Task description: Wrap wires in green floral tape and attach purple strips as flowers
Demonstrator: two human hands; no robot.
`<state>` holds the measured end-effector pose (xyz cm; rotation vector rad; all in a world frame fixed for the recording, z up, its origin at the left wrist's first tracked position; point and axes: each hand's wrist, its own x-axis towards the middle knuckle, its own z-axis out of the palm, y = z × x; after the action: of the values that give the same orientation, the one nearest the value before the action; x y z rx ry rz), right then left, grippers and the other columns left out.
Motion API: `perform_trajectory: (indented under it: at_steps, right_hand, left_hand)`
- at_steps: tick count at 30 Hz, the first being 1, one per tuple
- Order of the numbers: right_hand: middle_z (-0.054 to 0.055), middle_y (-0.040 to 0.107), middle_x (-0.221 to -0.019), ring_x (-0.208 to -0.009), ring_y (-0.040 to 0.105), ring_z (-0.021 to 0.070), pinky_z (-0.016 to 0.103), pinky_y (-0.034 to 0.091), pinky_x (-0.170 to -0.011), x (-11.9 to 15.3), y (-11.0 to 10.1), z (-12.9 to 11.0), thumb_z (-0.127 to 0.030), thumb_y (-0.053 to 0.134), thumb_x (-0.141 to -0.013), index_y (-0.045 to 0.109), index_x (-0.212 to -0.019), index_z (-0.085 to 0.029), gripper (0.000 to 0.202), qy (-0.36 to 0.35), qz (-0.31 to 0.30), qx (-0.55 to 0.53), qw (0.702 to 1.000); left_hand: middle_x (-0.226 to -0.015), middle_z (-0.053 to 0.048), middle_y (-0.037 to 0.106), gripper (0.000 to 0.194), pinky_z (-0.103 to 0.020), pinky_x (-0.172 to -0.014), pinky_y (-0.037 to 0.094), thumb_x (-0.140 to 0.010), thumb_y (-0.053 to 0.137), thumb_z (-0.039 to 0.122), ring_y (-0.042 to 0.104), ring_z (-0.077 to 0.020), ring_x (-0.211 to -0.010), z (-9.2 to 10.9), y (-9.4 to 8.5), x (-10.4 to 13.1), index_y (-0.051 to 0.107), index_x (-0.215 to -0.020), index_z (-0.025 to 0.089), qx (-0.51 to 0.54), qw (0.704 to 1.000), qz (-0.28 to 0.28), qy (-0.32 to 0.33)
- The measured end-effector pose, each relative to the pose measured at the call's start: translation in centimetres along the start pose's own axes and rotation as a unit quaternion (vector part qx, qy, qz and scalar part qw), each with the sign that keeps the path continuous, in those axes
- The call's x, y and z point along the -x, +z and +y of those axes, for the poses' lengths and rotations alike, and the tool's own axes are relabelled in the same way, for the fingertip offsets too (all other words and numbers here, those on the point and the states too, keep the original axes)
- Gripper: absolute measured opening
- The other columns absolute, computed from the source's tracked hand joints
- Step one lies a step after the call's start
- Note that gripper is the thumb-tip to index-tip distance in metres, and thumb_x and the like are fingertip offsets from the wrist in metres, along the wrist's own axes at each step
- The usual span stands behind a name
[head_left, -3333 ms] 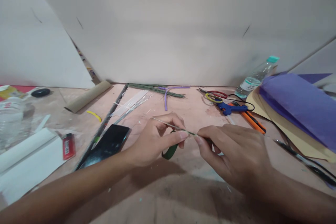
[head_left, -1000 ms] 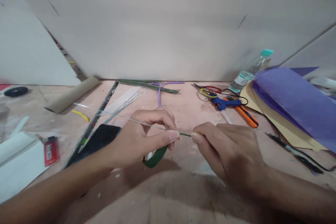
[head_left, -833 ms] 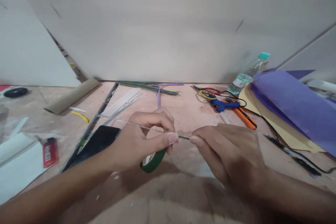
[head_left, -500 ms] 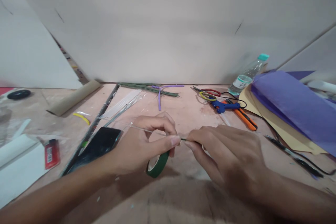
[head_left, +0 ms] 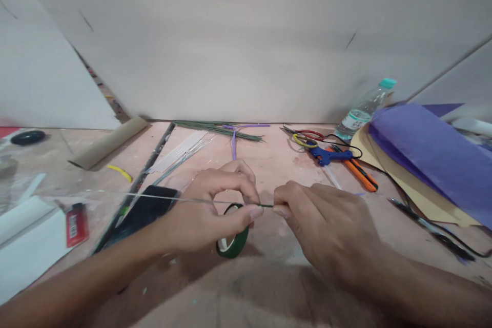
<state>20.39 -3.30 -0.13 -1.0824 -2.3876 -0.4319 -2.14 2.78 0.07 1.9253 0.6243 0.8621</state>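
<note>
A thin pale wire point(head_left: 161, 196) runs nearly level from the left, through my left hand point(head_left: 219, 205), towards the right. Thumb and forefinger of that hand pinch it where dark green tape begins. Below those fingers hangs a roll of green floral tape point(head_left: 239, 244), partly hidden behind the thumb. My right hand point(head_left: 326, 220) pinches the green-wrapped end of the wire, its other fingers curled in. A short green stretch shows in the gap between both hands.
Green-wrapped wires point(head_left: 207, 127) and a purple pipe cleaner point(head_left: 233, 143) lie behind. A phone point(head_left: 154, 205), red lighter point(head_left: 76, 225) and cardboard tube point(head_left: 111, 144) are left. Scissors point(head_left: 305, 138), blue glue gun point(head_left: 326, 155), orange cutter point(head_left: 363, 177), bottle point(head_left: 359, 113) and purple paper point(head_left: 423, 148) are right.
My hands have moved slightly apart, and more green-wrapped wire shows between them. The wire's pale part now lies flatter across the left hand. The tape roll has turned a little.
</note>
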Motion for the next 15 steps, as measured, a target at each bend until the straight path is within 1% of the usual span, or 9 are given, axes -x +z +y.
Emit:
perform_trajectory:
  at_steps: [3, 6, 9, 12, 13, 15]
  right_hand:
    - [-0.001, 0.06, -0.066, -0.056, 0.051, 0.0193, 0.035, 0.032, -0.06, 0.05, 0.16, -0.05, -0.008, 0.044, -0.102, 0.055, -0.094, -0.022, 0.019, 0.001, -0.003, -0.007, 1.0]
    - [-0.001, 0.061, -0.067, -0.056, 0.052, 0.0191, 0.035, 0.032, -0.059, 0.23, 0.53, 0.02, -0.007, 0.045, -0.1, 0.056, -0.095, -0.022, 0.019, -0.004, 0.002, -0.011, 1.0]
    - [-0.001, 0.062, -0.068, -0.056, 0.054, 0.0181, 0.035, 0.033, -0.06, 0.37, 0.84, 0.2, -0.005, 0.045, -0.1, 0.057, -0.097, -0.021, 0.02, -0.009, 0.004, -0.016, 1.0]
    - [-0.002, 0.062, -0.068, -0.055, 0.054, 0.0168, 0.035, 0.033, -0.058, 0.23, 0.82, 0.28, -0.004, 0.044, -0.101, 0.057, -0.096, -0.02, 0.022, -0.015, 0.004, -0.041, 0.999]
    - [-0.003, 0.064, -0.07, -0.055, 0.055, 0.0164, 0.035, 0.034, -0.058, 0.11, 0.74, 0.25, -0.005, 0.045, -0.103, 0.057, -0.097, -0.02, 0.02, -0.02, 0.008, -0.057, 0.998]
    - [-0.002, 0.067, -0.074, -0.058, 0.057, 0.0161, 0.034, 0.036, -0.059, -0.14, 0.53, 0.14, -0.013, 0.047, -0.107, 0.058, -0.1, -0.02, 0.015, -0.029, 0.022, -0.083, 0.996]
  left_hand:
    - [-0.078, -0.003, 0.064, 0.014, -0.032, -0.076, 0.048, -0.085, 0.073, 0.015, 0.061, -0.0192, -0.082, -0.03, -0.01, 0.05, 0.07, -0.072, 0.019, 0.003, 1.0, 0.005, -0.008]
    - [-0.079, -0.003, 0.065, 0.013, -0.032, -0.078, 0.049, -0.085, 0.074, 0.016, 0.062, -0.0194, -0.084, -0.28, 0.01, 0.13, 0.07, -0.073, 0.019, 0.006, 1.0, 0.005, -0.02]
    - [-0.077, -0.003, 0.065, 0.012, -0.032, -0.079, 0.048, -0.084, 0.075, 0.017, 0.062, -0.0198, -0.085, -0.61, 0.19, 0.21, 0.07, -0.073, 0.019, 0.025, 1.0, 0.007, -0.016]
    - [-0.074, -0.002, 0.064, 0.015, -0.031, -0.076, 0.047, -0.082, 0.075, 0.015, 0.061, -0.019, -0.083, -0.77, 0.54, 0.32, 0.07, -0.069, 0.019, 0.04, 0.999, 0.027, -0.012]
    - [-0.072, -0.002, 0.063, 0.016, -0.031, -0.075, 0.046, -0.082, 0.075, 0.015, 0.06, -0.0188, -0.082, -0.79, 0.66, 0.37, 0.07, -0.067, 0.019, 0.043, 0.998, 0.035, -0.014]
    - [-0.069, -0.001, 0.062, 0.018, -0.031, -0.075, 0.045, -0.083, 0.075, 0.017, 0.059, -0.0189, -0.081, -0.83, 0.84, 0.49, 0.07, -0.066, 0.019, 0.051, 0.998, 0.041, -0.018]
